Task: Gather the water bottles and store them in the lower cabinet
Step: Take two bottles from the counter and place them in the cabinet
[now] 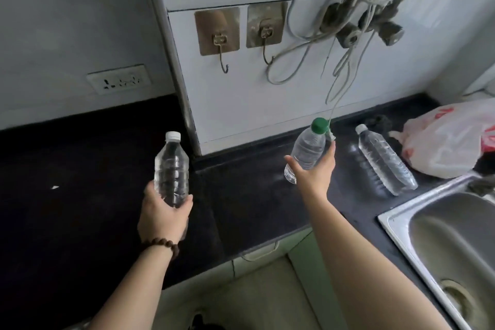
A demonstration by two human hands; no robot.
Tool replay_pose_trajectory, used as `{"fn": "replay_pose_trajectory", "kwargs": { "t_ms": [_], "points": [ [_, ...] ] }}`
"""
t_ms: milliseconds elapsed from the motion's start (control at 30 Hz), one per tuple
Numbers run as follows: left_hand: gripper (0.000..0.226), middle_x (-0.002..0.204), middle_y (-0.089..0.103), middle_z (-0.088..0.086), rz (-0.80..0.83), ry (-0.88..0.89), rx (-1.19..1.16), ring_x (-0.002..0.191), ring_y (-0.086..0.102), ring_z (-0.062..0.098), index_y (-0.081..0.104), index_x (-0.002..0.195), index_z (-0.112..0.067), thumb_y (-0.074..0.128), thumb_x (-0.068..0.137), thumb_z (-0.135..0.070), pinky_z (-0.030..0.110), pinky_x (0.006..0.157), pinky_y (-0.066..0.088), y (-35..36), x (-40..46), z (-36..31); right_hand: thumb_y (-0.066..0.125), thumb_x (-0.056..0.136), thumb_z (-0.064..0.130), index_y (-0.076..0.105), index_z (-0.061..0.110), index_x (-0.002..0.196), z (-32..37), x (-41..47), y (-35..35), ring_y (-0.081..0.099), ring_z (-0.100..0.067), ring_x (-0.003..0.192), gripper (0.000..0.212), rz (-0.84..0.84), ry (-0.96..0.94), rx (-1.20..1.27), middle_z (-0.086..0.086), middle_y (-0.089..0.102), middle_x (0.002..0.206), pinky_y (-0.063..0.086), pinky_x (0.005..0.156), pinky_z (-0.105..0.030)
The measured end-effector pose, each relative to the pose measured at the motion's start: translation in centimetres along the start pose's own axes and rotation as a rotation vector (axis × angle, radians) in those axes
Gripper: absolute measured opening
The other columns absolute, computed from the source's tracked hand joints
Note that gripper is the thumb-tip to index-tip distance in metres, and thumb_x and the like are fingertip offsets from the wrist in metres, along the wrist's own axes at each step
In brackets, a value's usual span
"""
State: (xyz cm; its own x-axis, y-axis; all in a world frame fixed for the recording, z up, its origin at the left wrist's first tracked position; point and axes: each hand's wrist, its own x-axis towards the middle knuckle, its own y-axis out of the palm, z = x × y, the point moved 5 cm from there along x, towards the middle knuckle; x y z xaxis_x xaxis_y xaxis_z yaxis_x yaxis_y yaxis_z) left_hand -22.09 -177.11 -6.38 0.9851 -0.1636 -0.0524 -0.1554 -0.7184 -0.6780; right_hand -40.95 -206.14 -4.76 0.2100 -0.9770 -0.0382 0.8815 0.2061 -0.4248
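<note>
My left hand grips the lower end of a clear water bottle with a white cap, held upright above the black counter. My right hand holds a clear bottle with a green cap, tilted a little to the right over the counter. A third clear bottle with a white cap stands on the counter to the right, apart from both hands. Below the counter edge is the green lower cabinet door with a pale handle; whether it is ajar I cannot tell.
A steel sink fills the lower right. A white and red plastic bag lies behind it on the black counter. Tangled cables hang down the wall near the green cap. Two hooks and a wall socket are on the wall.
</note>
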Motion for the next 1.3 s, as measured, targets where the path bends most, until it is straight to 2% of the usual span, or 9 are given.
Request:
{"fn": "replay_pose_trajectory", "kwargs": {
  "t_ms": [100, 200, 333, 533, 667, 767, 900, 1100, 1300],
  "points": [
    [0.069, 0.105, 0.066, -0.002, -0.053, -0.018, -0.026, 0.085, 0.066, 0.024, 0.043, 0.123, -0.027, 0.081, 0.068, -0.043, 0.039, 0.069, 0.056, 0.1, -1.9, -0.4, 0.086, 0.064, 0.036, 0.015, 0.026, 0.149, -0.6, 1.6, 0.5, 0.034, -0.015, 0.137, 0.112, 0.089, 0.006, 0.067, 0.003, 0.031, 0.152, 0.031, 0.111, -0.034],
    [0.068, 0.103, 0.065, -0.003, -0.085, -0.056, -0.041, 0.083, 0.066, 0.024, 0.042, 0.123, -0.03, 0.081, 0.068, -0.043, 0.043, 0.068, 0.058, -0.1, -3.7, -0.4, 0.081, 0.07, 0.034, 0.024, 0.031, 0.142, -0.9, 2.0, 0.8, 0.053, -0.015, 0.113, 0.091, 0.155, 0.023, 0.114, 0.007, 0.051, 0.131, 0.041, 0.094, -0.031],
    [0.068, 0.103, 0.066, -0.001, -0.131, -0.11, -0.033, 0.084, 0.066, 0.025, 0.043, 0.123, -0.029, 0.08, 0.069, -0.044, 0.043, 0.07, 0.057, -1.2, -5.1, 0.0, 0.076, 0.076, 0.029, 0.033, 0.024, 0.132, -0.3, 1.9, 0.9, 0.056, -0.015, 0.093, 0.071, 0.19, -0.003, 0.078, 0.006, 0.057, 0.109, 0.04, 0.079, -0.027],
    [0.067, 0.102, 0.066, -0.001, -0.211, -0.162, -0.034, 0.082, 0.065, 0.025, 0.043, 0.123, -0.029, 0.079, 0.069, -0.045, 0.036, 0.068, 0.053, -3.9, -6.2, 1.4, 0.073, 0.077, 0.024, 0.036, 0.016, 0.121, 1.6, -1.2, 2.1, 0.056, -0.016, 0.083, 0.058, 0.306, -0.061, -0.001, 0.001, 0.056, 0.1, 0.039, 0.07, -0.027],
    [0.067, 0.098, 0.066, -0.003, -0.274, -0.201, -0.034, 0.08, 0.064, 0.023, 0.043, 0.123, -0.027, 0.079, 0.07, -0.045, 0.034, 0.067, 0.051, -7.0, -7.3, 3.5, 0.074, 0.075, 0.022, 0.032, 0.023, 0.107, 3.5, -6.0, 5.0, 0.057, -0.008, 0.073, 0.053, 0.436, -0.139, -0.019, 0.006, 0.057, 0.089, 0.04, 0.064, -0.026],
    [0.064, 0.094, 0.065, -0.005, -0.349, -0.256, -0.053, 0.078, 0.065, 0.022, 0.043, 0.121, -0.027, 0.079, 0.07, -0.044, 0.037, 0.068, 0.054, -10.3, -8.6, 6.2, 0.075, 0.074, 0.025, 0.031, 0.026, 0.105, 4.9, -11.0, 8.2, 0.056, -0.002, 0.073, 0.054, 0.596, -0.201, -0.041, 0.012, 0.054, 0.086, 0.04, 0.06, -0.023],
    [0.06, 0.09, 0.064, -0.008, -0.463, -0.351, -0.084, 0.076, 0.063, 0.02, 0.046, 0.119, -0.027, 0.08, 0.071, -0.039, 0.034, 0.066, 0.052, -15.6, -11.6, 10.9, 0.077, 0.072, 0.028, 0.034, 0.025, 0.104, 6.3, -19.5, 12.6, 0.058, -0.013, 0.077, 0.054, 0.809, -0.28, -0.06, 0.006, 0.057, 0.093, 0.042, 0.066, -0.027],
    [0.048, 0.09, 0.064, -0.007, -0.642, -0.495, -0.169, 0.075, 0.06, 0.02, 0.042, 0.104, -0.036, 0.077, 0.071, -0.036, 0.03, 0.065, 0.045, -24.7, -19.0, 19.8, 0.079, 0.071, 0.03, 0.036, 0.027, 0.101, 7.5, -35.4, 17.4, 0.062, -0.013, 0.08, 0.053, 1.095, -0.417, -0.099, 0.006, 0.059, 0.093, 0.049, 0.067, -0.031],
    [0.063, 0.096, 0.06, -0.005, -0.816, -0.667, -0.239, 0.081, 0.056, 0.02, 0.044, 0.125, -0.022, 0.078, 0.072, -0.031, 0.028, 0.069, 0.04, -34.3, -28.3, 30.4, 0.078, 0.071, 0.029, 0.037, 0.025, 0.103, 8.1, -54.0, 19.5, 0.061, -0.011, 0.076, 0.053, 1.328, -0.554, -0.128, 0.005, 0.06, 0.089, 0.048, 0.063, -0.028]
  ]
}}
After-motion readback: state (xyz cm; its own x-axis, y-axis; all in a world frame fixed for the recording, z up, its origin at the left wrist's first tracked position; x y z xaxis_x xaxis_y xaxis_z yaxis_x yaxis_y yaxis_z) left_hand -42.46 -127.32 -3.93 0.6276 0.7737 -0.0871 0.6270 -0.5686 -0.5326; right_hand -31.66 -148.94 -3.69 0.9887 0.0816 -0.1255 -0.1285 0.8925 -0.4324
